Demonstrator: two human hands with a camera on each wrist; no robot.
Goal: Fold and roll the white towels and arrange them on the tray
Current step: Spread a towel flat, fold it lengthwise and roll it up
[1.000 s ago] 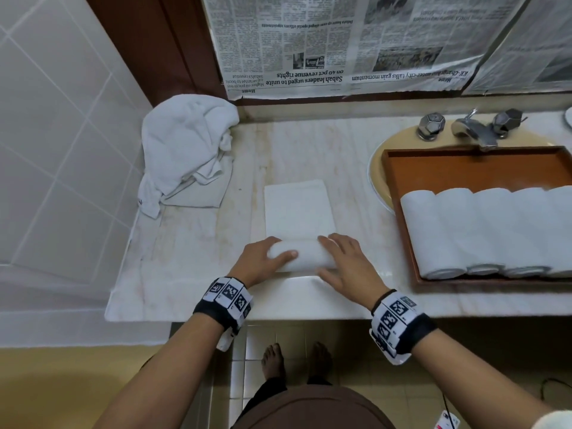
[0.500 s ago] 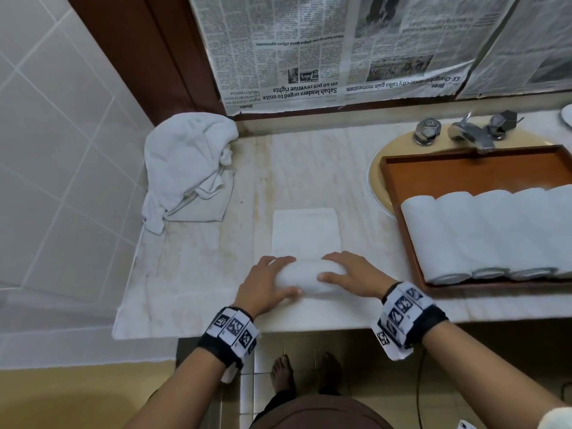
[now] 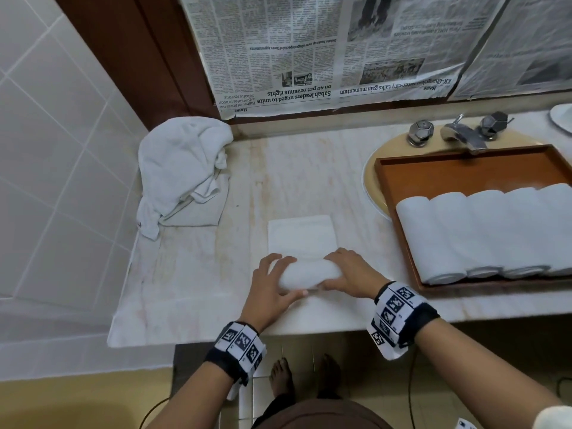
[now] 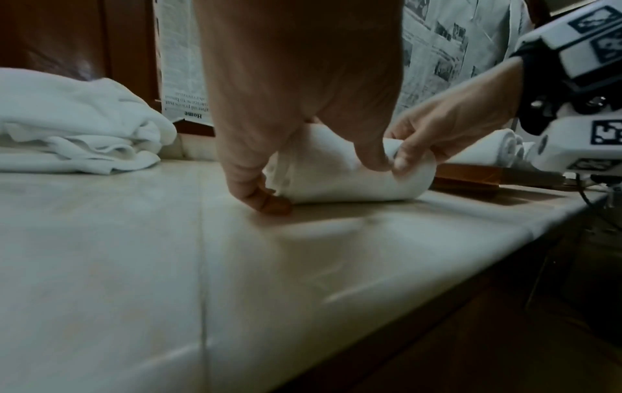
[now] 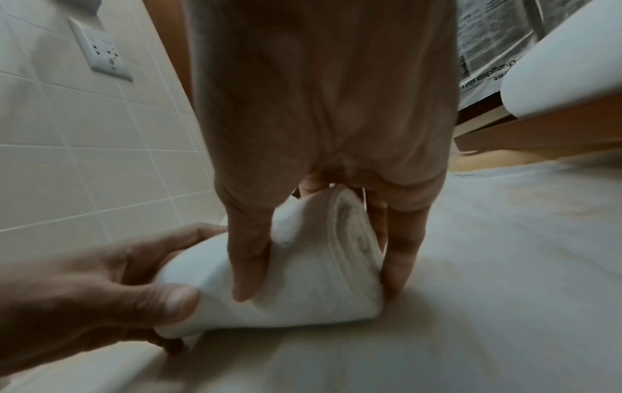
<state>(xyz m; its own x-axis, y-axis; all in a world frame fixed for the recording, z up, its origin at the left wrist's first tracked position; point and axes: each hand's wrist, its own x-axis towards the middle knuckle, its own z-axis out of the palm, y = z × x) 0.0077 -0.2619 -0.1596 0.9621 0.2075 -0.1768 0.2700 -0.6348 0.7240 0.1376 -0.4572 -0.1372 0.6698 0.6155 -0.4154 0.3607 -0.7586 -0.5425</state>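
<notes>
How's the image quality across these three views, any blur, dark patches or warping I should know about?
Head view: evenly lit and fairly sharp, though the wide lens bows the counter and tray edges. Left wrist view: dim, the left hand looms dark and soft, and the near counter is smeared. Right wrist view: the right hand fills the frame, shadowed and blurry; the towel roll shows its spiral end reasonably clearly.

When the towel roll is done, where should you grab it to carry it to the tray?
Probably around its middle, from above, fingers over the far side and thumb on the near side. The towel roll lies sideways on the counter, its loose flat tail on the far side, so wrapping there should stop it unrolling.
</notes>
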